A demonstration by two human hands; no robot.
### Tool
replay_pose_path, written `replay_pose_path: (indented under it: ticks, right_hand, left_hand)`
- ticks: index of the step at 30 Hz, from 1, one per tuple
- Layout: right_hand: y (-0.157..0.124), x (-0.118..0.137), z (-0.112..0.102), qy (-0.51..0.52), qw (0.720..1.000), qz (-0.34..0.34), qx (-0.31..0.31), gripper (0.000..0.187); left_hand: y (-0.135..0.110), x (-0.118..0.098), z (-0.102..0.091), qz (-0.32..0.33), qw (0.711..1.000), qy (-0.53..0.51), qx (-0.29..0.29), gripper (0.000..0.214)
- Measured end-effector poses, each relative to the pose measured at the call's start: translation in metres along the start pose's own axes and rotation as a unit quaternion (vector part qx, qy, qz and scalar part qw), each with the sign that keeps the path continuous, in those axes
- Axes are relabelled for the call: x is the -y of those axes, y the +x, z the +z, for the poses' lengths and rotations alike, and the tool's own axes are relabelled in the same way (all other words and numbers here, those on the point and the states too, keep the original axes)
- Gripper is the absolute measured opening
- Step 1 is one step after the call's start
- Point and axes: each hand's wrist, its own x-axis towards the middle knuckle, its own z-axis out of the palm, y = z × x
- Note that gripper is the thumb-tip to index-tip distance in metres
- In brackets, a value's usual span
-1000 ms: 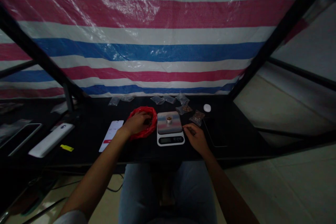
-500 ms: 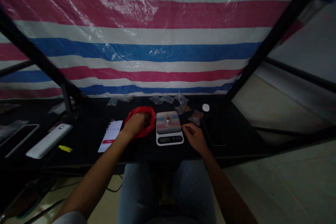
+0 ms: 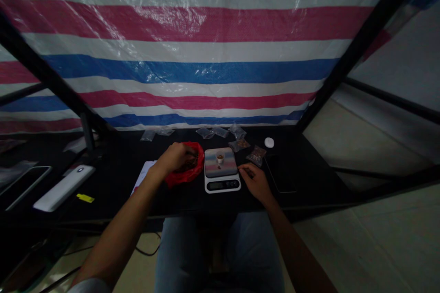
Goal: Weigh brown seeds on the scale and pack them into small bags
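Observation:
A red plastic bag (image 3: 192, 170) lies on the black table (image 3: 113, 178), just left of a small kitchen scale (image 3: 222, 170). My left hand (image 3: 174, 158) hovers over the bag's mouth with its fingers pinched together; what they hold is too dark to name. A little white cup (image 3: 220, 158) with brownish bits stands on the scale's platform. My right hand (image 3: 253, 179) rests on the table right of the scale, fingers curled loosely round a small dark item that I cannot make out.
Small clear bags (image 3: 237, 132) lie behind the scale, some with brown contents (image 3: 257, 154). A white round object (image 3: 269, 142) sits further right. A phone (image 3: 141, 177), a white box (image 3: 63, 187) and a yellow tag (image 3: 85, 198) lie at left. Striped tarpaulin hangs behind.
My left hand has lifted out of the red bag, fingers pinched, and its forearm now covers more of the phone. My right hand has barely moved.

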Motion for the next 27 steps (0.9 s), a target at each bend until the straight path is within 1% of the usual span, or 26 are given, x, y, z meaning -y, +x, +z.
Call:
replay_pose_path:
  ticks: [3, 5, 8, 10, 14, 23, 25, 27]
  right_hand:
    - [0.000, 0.000, 0.000, 0.004, 1.000, 0.004, 0.003, 0.019]
    - [-0.001, -0.001, 0.000, 0.006, 1.000, 0.006, 0.002, 0.019]
    - [-0.001, -0.001, 0.001, 0.007, 1.000, 0.002, 0.000, 0.020]
    - [0.000, -0.001, 0.001, 0.004, 1.000, 0.000, -0.005, 0.020]
    - [0.000, 0.001, 0.001, 0.001, 1.000, 0.000, -0.010, 0.019]
    - [0.000, -0.003, 0.001, 0.009, 1.000, 0.002, -0.011, 0.019]
    - [0.000, -0.004, 0.002, 0.011, 1.000, 0.001, -0.013, 0.019]
    - [0.000, -0.004, 0.002, 0.008, 1.000, 0.002, -0.015, 0.019]
  left_hand:
    - [0.009, -0.022, -0.007, 0.076, 0.995, -0.060, -0.027, 0.027]
    - [0.017, -0.040, -0.007, 0.110, 0.990, -0.084, -0.032, 0.025]
    - [0.030, -0.062, -0.002, 0.137, 0.987, -0.084, -0.018, 0.025]
    - [0.036, -0.071, 0.003, 0.149, 0.986, -0.078, 0.000, 0.027]
    - [0.042, -0.075, 0.009, 0.162, 0.984, -0.069, 0.013, 0.027]
    - [0.043, -0.077, 0.009, 0.149, 0.985, -0.088, 0.019, 0.027]
    - [0.043, -0.077, 0.010, 0.153, 0.983, -0.099, 0.016, 0.026]
    - [0.041, -0.076, 0.010, 0.158, 0.981, -0.109, -0.001, 0.026]
